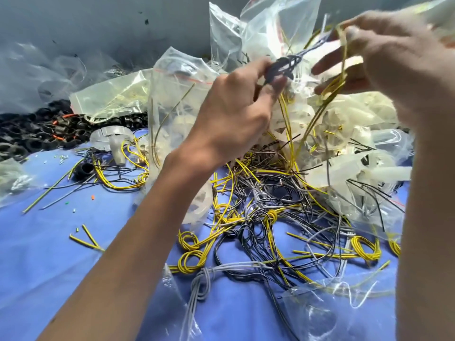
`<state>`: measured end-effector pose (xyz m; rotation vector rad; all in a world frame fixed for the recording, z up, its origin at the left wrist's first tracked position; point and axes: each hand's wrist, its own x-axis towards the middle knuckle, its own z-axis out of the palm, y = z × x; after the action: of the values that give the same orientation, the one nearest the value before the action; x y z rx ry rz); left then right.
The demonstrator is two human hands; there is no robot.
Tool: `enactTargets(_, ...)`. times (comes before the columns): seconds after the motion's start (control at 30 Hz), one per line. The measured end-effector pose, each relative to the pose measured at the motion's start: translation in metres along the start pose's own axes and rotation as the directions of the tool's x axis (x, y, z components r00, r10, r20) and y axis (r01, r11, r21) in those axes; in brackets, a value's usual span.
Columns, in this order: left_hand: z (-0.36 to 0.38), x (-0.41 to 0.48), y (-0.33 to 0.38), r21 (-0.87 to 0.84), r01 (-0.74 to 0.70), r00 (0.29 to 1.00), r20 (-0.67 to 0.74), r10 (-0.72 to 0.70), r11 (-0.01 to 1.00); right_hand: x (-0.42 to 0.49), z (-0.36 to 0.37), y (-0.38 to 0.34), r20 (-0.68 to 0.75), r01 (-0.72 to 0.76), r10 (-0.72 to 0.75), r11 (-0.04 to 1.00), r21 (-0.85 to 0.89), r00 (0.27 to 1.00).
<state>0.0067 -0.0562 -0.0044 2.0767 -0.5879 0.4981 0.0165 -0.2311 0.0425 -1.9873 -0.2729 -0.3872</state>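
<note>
Item: grey wire coil [283, 65], raised above bench [49, 254], pinched in left hand [236, 112].
Yellow wire [330, 93]: pinched by right hand [398, 70], hanging into tangle [258, 217].
Step, judged: separating strands.
Next: slow pull apart, no snagging.

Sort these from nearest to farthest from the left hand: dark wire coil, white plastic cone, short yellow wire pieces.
1. Dark wire coil, pinched in the left hand.
2. White plastic cone, to its left.
3. Short yellow wire pieces, lower left.

a person's two arms, bare along all that shows; left hand [234, 114] and right hand [394, 65] bare too (plain short nails), slim wrists.
</note>
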Motion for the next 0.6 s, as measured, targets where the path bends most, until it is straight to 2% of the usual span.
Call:
enactTargets(0.07, -0.004, 0.001, 0.001, -0.019, -0.011, 1.0, -0.02, 0.011, 1.0, 0.003, -0.001, 0.0, -0.061, -0.049, 0.054, 0.996, 0.071, 0.997)
enactTargets(0.1, -0.006, 0.001, 0.002, -0.03, -0.016, 1.0, -0.023, 0.016, 0.999, 0.002, -0.002, 0.0, -0.043, -0.057, 0.061, 0.994, 0.095, 0.997)
enactTargets(0.17, -0.007, 0.001, 0.005, -0.028, -0.029, 0.999, -0.025, 0.028, 0.999, 0.0, -0.002, 0.001, 0.162, -0.029, 0.021, 0.998, 0.047, 0.987)
enactTargets(0.23, -0.007, -0.001, 0.007, -0.017, -0.054, 0.998, -0.021, 0.053, 0.998, -0.004, 0.0, 0.003, 0.366, 0.019, 0.004, 0.998, -0.061, 0.931)
enactTargets(0.3, -0.008, 0.0, 0.009, -0.011, -0.078, 0.996, -0.037, 0.078, 0.997, -0.004, 0.006, 0.005, 0.425, 0.065, -0.006, 0.99, -0.126, 0.905)
enactTargets(0.5, -0.022, 0.003, 0.011, -0.14, -0.13, 0.98, -0.168, 0.106, 0.982, 0.003, 0.003, 0.008, 0.175, 0.069, -0.038, 0.982, -0.178, 0.984)
enactTargets(0.6, -0.027, 0.002, 0.017, -0.224, -0.164, 0.967, -0.231, 0.111, 0.961, 0.005, 0.001, 0.013, 0.125, 0.033, 0.001, 0.962, -0.273, 0.992)
